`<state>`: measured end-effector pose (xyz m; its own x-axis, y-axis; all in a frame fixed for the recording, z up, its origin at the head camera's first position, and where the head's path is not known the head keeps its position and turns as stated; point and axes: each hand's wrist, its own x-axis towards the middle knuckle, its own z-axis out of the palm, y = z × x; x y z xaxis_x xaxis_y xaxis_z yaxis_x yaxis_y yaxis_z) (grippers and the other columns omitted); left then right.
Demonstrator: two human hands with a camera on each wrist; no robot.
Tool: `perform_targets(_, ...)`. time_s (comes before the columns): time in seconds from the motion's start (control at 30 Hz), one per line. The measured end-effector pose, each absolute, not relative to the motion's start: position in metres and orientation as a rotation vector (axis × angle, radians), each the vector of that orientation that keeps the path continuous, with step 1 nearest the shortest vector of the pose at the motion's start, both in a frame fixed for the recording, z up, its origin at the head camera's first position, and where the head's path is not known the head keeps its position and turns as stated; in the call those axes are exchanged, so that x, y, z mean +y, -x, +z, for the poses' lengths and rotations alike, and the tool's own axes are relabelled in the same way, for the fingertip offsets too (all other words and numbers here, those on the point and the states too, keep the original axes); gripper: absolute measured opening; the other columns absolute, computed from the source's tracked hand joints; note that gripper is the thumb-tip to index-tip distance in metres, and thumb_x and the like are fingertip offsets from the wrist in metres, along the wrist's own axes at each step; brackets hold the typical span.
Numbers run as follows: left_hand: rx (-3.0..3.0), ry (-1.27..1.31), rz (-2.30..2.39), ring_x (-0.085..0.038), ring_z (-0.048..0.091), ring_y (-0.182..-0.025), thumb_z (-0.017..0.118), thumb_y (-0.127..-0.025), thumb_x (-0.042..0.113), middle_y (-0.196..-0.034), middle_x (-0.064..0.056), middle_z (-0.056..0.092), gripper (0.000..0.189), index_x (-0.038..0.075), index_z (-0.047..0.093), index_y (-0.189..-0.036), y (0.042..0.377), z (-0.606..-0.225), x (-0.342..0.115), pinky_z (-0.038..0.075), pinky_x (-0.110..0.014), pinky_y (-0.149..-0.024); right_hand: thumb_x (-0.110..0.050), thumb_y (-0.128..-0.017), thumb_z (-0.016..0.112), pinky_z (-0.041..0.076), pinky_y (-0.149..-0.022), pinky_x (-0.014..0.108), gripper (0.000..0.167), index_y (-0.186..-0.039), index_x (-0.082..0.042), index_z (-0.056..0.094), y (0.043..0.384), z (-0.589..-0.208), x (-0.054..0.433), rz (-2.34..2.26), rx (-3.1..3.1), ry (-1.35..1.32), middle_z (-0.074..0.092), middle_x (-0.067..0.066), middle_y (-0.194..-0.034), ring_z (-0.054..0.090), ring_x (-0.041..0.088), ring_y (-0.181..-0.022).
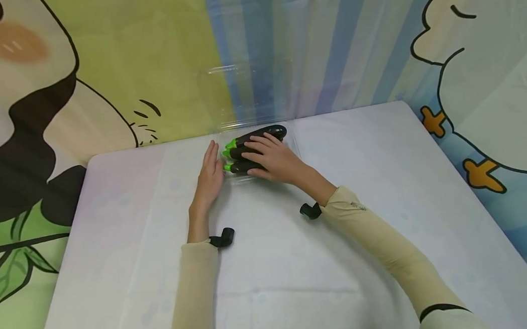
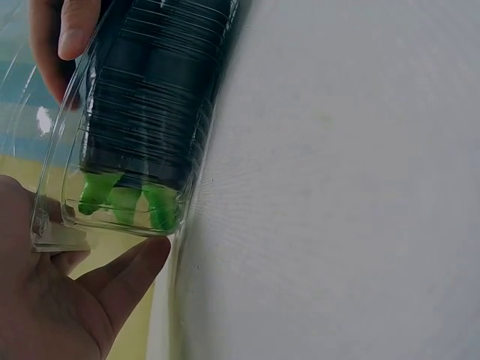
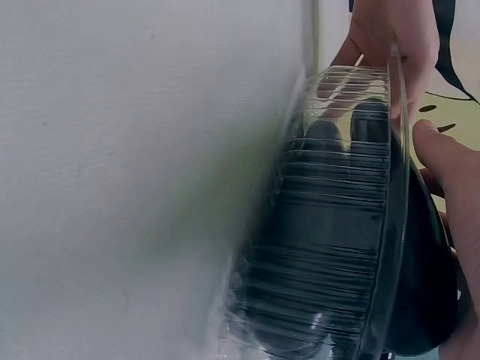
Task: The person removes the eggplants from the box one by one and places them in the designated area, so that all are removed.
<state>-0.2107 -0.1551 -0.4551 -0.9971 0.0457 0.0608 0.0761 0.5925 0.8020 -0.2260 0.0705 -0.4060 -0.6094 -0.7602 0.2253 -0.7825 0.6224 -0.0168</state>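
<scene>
Several dark eggplants [image 1: 277, 131] with bright green stem ends lie side by side in a clear, ribbed plastic container [image 2: 201, 127] near the table's far edge. My left hand [image 1: 208, 179] stands along the container's left end, fingers straight, beside the green stems. In the left wrist view, that hand's thumb [image 2: 142, 274] reaches the container's lower corner. From the right, my right hand [image 1: 279, 161] rests over the eggplants, its fingers spread across their tops and pointing left. The right wrist view shows its thumb [image 3: 442, 154] beside the container's rim.
The container's clear lid [image 1: 259, 92] stands raised behind it, against the striped backdrop [image 1: 346, 38]. A white cloth covers the table [image 1: 287, 263]. Small black wrist cameras [image 1: 222, 237] sit at both sleeve cuffs.
</scene>
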Motion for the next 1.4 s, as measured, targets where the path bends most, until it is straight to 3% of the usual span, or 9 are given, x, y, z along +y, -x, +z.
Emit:
perform_targets(0.43, -2.771, 0.121, -1.422, -0.021, 0.01, -0.153, 0.027, -0.105, 0.023, -0.165, 0.005, 0.007, 0.054, 0.012, 0.017, -0.156, 0.207, -0.455, -0.155, 0.014, -0.048, -0.124, -0.047, -0.097, 0.05, 0.02, -0.123, 0.042, 0.05, -0.137, -0.017, 0.056, 0.229, -0.413, 0.073, 0.143, -2.711, -1.3, 0.039, 0.005, -0.155, 0.026, 0.023, -0.149)
perform_targets(0.97, -2.74, 0.095, -1.418, -0.019, 0.012, -0.152, 0.026, -0.104, 0.025, -0.165, 0.005, 0.011, 0.053, 0.011, 0.021, -0.155, 0.207, -0.456, -0.153, 0.015, -0.046, -0.124, -0.035, -0.097, 0.055, 0.026, -0.121, 0.037, 0.048, -0.137, -0.009, 0.055, 0.223, -0.408, 0.069, 0.154, -2.685, -1.392, 0.054, 0.006, -0.143, 0.04, 0.022, -0.142)
perform_targets(1.17, -2.737, 0.088, -1.421, -0.018, 0.012, -0.152, 0.025, -0.104, 0.029, -0.165, 0.007, 0.011, 0.054, 0.012, 0.022, -0.155, 0.205, -0.454, -0.152, 0.016, -0.044, -0.124, -0.034, -0.094, 0.061, 0.036, -0.116, 0.037, 0.041, -0.128, -0.01, 0.064, 0.222, -0.414, 0.069, 0.132, -2.502, -1.38, 0.067, 0.005, -0.128, 0.054, 0.02, -0.13)
perform_targets(1.4, -2.742, 0.089, -1.418, -0.019, 0.013, -0.152, 0.025, -0.104, 0.028, -0.165, 0.004, 0.011, 0.053, 0.015, 0.02, -0.156, 0.205, -0.453, -0.152, 0.016, -0.045, -0.124, -0.036, -0.095, 0.059, 0.051, -0.098, 0.034, 0.038, -0.124, -0.013, 0.067, 0.218, -0.412, 0.071, 0.063, -2.387, -1.365, 0.071, 0.002, -0.119, 0.064, 0.018, -0.112)
